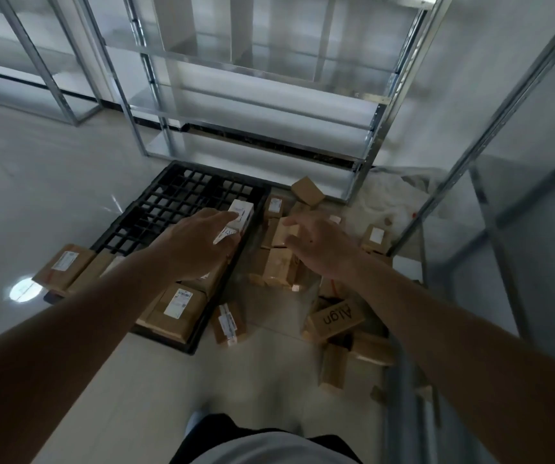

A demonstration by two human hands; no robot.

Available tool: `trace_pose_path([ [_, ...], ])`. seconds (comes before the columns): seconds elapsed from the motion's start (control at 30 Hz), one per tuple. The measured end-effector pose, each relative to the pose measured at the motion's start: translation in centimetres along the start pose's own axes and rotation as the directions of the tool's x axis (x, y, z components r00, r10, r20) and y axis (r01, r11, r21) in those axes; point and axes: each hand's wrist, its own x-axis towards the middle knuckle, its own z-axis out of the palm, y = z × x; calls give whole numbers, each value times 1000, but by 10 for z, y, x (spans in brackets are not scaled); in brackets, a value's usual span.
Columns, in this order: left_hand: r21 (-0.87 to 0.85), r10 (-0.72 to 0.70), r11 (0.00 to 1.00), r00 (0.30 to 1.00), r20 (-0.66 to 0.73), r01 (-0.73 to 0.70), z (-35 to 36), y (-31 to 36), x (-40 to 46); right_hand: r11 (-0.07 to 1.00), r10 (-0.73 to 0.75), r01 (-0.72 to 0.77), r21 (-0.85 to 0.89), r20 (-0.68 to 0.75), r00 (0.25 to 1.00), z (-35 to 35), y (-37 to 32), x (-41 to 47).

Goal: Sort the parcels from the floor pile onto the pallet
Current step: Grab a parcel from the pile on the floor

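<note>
A black grid pallet (182,192) lies on the floor before the shelving. My left hand (199,242) holds a small white parcel (241,216) over the pallet's right edge. Brown labelled parcels (177,306) lie on the pallet's near end, with another (63,267) at its left corner. My right hand (319,246) hovers with loosely curled fingers over the floor pile of brown parcels (279,262), holding nothing. A box marked "Align" (338,318) lies in the pile near my right forearm.
Metal shelving (252,105) stands right behind the pallet, and another rack's uprights (490,145) rise at the right. White plastic sheeting (399,195) lies behind the pile. A narrow labelled parcel (229,324) sits on the floor between pallet and pile. Pale tiled floor stretches to the left.
</note>
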Motion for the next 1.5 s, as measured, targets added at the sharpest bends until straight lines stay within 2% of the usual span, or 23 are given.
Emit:
trace_pose_path([
  [0.13, -14, -7, 1000, 1000, 28, 7, 2, -30, -1, 1000, 21, -22, 19, 60, 998, 31, -13, 13],
  [0.3, 7, -5, 1000, 988, 153, 4, 13, -88, 12, 995, 91, -96, 34, 115, 989, 83, -28, 50],
  [0.57, 2, 32, 999, 945, 325, -34, 25, -175, 60, 944, 302, -320, 78, 184, 935, 168, -44, 103],
  [0.83, -35, -1, 999, 892, 451, 19, 87, -207, 125, 938, 327, -348, 16, 303, 895, 212, -8, 160],
  [1.0, -74, -122, 980, 849, 514, 185, 163, -235, 179, 935, 331, -353, -35, 442, 834, 267, 56, 221],
  [1.17, -66, -268, 928, 778, 568, 368, 271, -268, 230, 924, 341, -379, -47, 549, 763, 339, 137, 279],
  [1.43, -54, -409, 829, 668, 621, 557, 467, -354, 264, 907, 363, -409, -98, 674, 644, 484, 269, 330],
  [1.5, -51, -411, 825, 659, 631, 563, 511, -372, 269, 898, 378, -429, -101, 676, 633, 521, 297, 340],
])
